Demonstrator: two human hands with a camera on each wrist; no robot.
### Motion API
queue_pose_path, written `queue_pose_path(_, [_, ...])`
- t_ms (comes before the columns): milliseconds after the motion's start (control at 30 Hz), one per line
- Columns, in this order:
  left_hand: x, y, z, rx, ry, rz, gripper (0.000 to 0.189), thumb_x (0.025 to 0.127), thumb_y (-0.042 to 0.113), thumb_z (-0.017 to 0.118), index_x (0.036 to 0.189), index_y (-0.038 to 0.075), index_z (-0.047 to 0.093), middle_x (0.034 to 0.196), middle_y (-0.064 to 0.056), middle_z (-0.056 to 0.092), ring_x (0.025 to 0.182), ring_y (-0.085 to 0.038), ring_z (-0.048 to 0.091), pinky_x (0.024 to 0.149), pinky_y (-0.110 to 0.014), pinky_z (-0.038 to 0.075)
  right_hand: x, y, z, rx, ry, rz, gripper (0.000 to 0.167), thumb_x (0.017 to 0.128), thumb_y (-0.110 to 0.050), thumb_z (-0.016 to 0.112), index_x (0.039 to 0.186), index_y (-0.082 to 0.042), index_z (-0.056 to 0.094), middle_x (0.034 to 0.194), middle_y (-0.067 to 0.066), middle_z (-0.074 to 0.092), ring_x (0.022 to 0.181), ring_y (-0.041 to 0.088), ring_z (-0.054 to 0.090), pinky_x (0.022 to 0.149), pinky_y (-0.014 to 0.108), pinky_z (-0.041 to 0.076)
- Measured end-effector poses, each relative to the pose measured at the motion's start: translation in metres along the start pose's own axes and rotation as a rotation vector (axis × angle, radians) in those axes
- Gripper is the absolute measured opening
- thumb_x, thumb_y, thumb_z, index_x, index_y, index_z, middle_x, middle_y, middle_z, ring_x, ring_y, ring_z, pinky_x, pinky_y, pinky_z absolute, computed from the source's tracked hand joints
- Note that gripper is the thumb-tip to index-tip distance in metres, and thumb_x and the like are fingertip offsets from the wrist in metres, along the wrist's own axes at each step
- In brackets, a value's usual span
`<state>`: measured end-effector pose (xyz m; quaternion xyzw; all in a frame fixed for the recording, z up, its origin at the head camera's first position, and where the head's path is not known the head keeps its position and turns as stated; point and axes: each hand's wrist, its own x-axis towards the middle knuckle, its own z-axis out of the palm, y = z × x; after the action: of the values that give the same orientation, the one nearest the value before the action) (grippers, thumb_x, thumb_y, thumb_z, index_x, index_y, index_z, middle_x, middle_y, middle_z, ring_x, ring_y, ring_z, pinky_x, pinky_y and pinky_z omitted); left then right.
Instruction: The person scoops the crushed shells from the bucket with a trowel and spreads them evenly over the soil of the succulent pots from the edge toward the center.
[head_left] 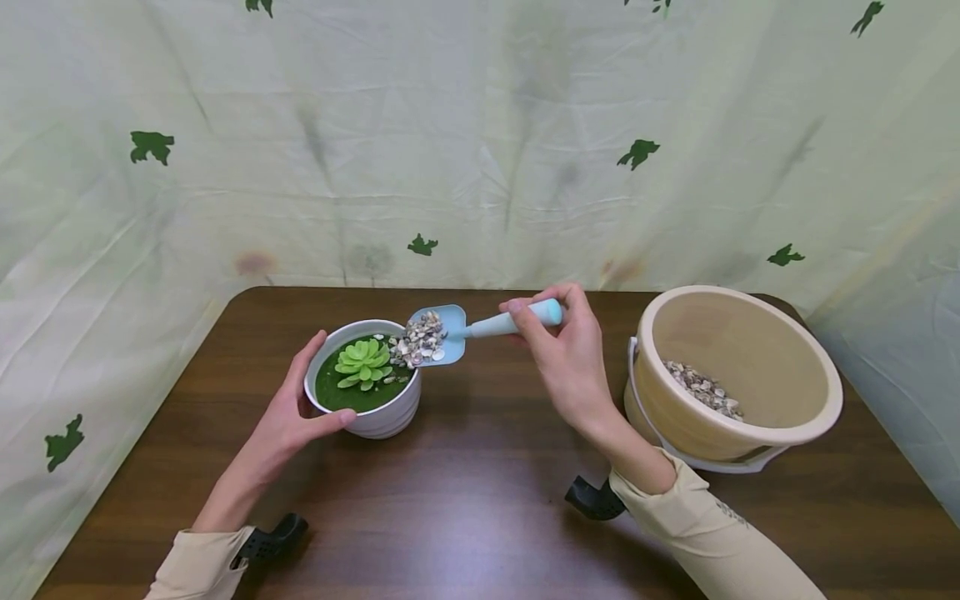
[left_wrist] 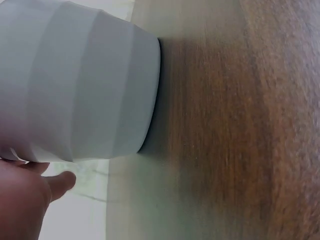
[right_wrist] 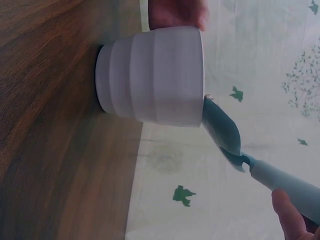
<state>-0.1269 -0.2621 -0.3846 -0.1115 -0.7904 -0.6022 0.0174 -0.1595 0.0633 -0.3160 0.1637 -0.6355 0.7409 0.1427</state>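
A white ribbed flower pot stands on the table, holding a green succulent on a green mossy surface. My left hand grips the pot from its left side, thumb at the near rim and fingers round the far side. In my right hand is the handle of a light blue trowel. The trowel's blade tilts down over the pot's right rim, loaded with small grey-white pebbles. A few pebbles lie on the green surface beside the succulent. In the right wrist view the blade's tip meets the rim.
A large beige bucket with a pale handle stands at the table's right side, with more pebbles at its bottom. Behind the brown wooden table hangs a pale curtain with green leaf-like marks.
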Motion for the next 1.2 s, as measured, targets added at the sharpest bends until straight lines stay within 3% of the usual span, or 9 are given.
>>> queue_pose_path(200, [-0.0004, -0.0025, -0.0003, -0.023, 0.021, 0.015, 0.098, 0.082, -0.001, 0.073, 0.158, 0.022, 0.015, 0.155, -0.012, 0.021, 0.126, -0.014, 0.037, 0.093, -0.013, 0.038, -0.0013, -0.0009, 0.0013, -0.002, -0.002, -0.014, 0.021, 0.094, -0.007, 0.066, 0.102, 0.001, 0.048, 0.101, 0.023, 0.068, 0.096, 0.029, 0.069, 0.079, 0.045, 0.055])
queue_pose_path(300, [0.0003, -0.0048, 0.0004, 0.033, 0.052, 0.015, 0.101, 0.081, 0.003, 0.076, 0.158, 0.026, 0.015, 0.154, -0.009, 0.023, 0.131, -0.019, 0.032, 0.098, -0.014, 0.031, -0.0015, -0.0010, 0.0013, -0.004, -0.001, -0.024, 0.021, 0.094, -0.008, 0.066, 0.102, 0.001, 0.049, 0.101, 0.022, 0.068, 0.096, 0.029, 0.069, 0.078, 0.045, 0.055])
queue_pose_path(500, [0.0013, -0.0073, -0.0001, 0.189, 0.088, 0.013, 0.103, 0.077, 0.013, 0.081, 0.157, 0.029, 0.019, 0.153, -0.009, 0.023, 0.135, -0.026, 0.027, 0.103, -0.035, 0.024, -0.0019, -0.0004, 0.0016, -0.028, 0.004, -0.031, 0.022, 0.094, -0.010, 0.067, 0.101, 0.000, 0.049, 0.100, 0.017, 0.070, 0.096, 0.027, 0.069, 0.078, 0.043, 0.055])
queue_pose_path(667, [0.0003, -0.0043, 0.0000, 0.071, 0.036, 0.014, 0.099, 0.082, 0.006, 0.076, 0.158, 0.023, 0.015, 0.158, -0.007, 0.018, 0.135, -0.024, 0.027, 0.098, -0.014, 0.030, -0.0030, -0.0049, 0.0030, -0.071, 0.012, -0.049, 0.021, 0.093, -0.009, 0.068, 0.101, 0.000, 0.050, 0.099, 0.017, 0.071, 0.094, 0.025, 0.069, 0.077, 0.040, 0.056])
queue_pose_path(767, [-0.0009, -0.0025, 0.0005, 0.003, 0.017, 0.012, 0.097, 0.084, 0.002, 0.072, 0.158, 0.021, 0.014, 0.158, -0.009, 0.017, 0.132, -0.019, 0.030, 0.093, -0.011, 0.036, -0.0033, -0.0060, 0.0042, -0.094, 0.015, -0.055, 0.021, 0.093, -0.010, 0.068, 0.101, 0.000, 0.051, 0.099, 0.017, 0.071, 0.093, 0.024, 0.070, 0.077, 0.038, 0.056])
queue_pose_path(1000, [-0.0004, -0.0051, 0.0031, -0.001, 0.036, 0.029, 0.097, 0.083, 0.001, 0.072, 0.158, 0.021, 0.015, 0.155, -0.012, 0.023, 0.127, -0.013, 0.036, 0.093, -0.012, 0.038, -0.0027, -0.0024, 0.0036, -0.118, 0.025, -0.070, 0.021, 0.093, -0.012, 0.069, 0.100, -0.002, 0.051, 0.098, 0.012, 0.072, 0.091, 0.022, 0.070, 0.076, 0.037, 0.056])
queue_pose_path(1200, [0.0015, -0.0071, 0.0045, 0.084, 0.067, 0.018, 0.101, 0.080, 0.006, 0.078, 0.157, 0.030, 0.017, 0.153, -0.008, 0.024, 0.132, -0.021, 0.031, 0.097, -0.013, 0.030, -0.0036, -0.0027, 0.0024, -0.129, 0.023, -0.084, 0.022, 0.093, -0.012, 0.069, 0.100, -0.002, 0.051, 0.098, 0.011, 0.072, 0.091, 0.021, 0.070, 0.075, 0.036, 0.056])
